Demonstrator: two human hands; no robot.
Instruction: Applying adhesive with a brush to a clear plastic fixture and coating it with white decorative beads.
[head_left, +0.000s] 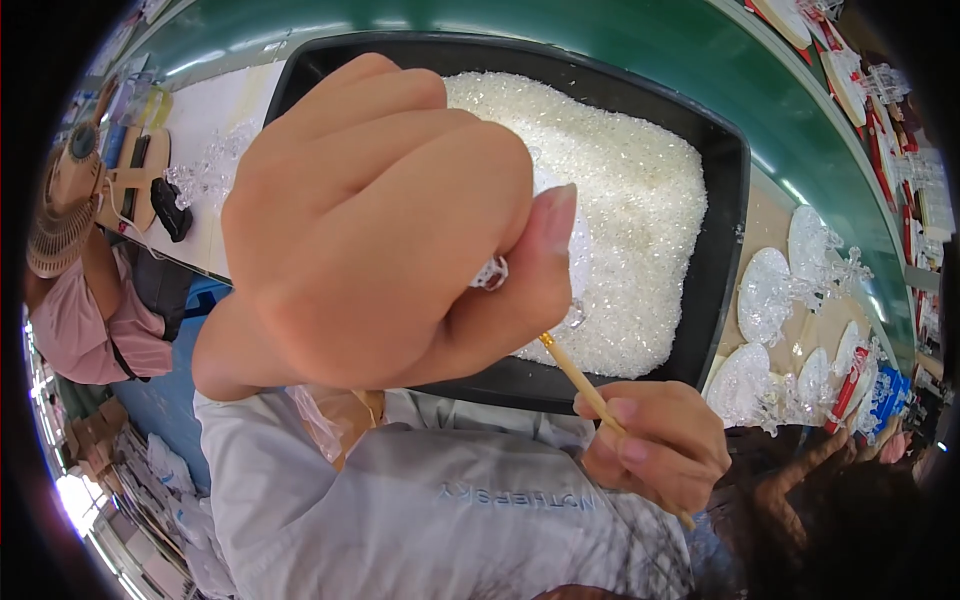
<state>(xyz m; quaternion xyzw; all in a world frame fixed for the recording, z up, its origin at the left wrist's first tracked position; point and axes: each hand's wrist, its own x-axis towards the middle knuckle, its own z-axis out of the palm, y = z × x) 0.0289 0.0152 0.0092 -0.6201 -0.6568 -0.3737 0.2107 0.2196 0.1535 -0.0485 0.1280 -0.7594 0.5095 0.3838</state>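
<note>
The left hand (385, 225) was curled into a fist over the black tray (737, 200), its thumb and fingers closed on a clear piece (490, 273), mostly hidden; it seemed joined to something white behind the thumb. The right hand (660, 440) pinched a wooden stick (583, 382) with a gold band, angled toward the left thumb. Sparkling white granules (645, 200) filled the tray, and glittery ovals (765, 293) lay to its right.
</note>
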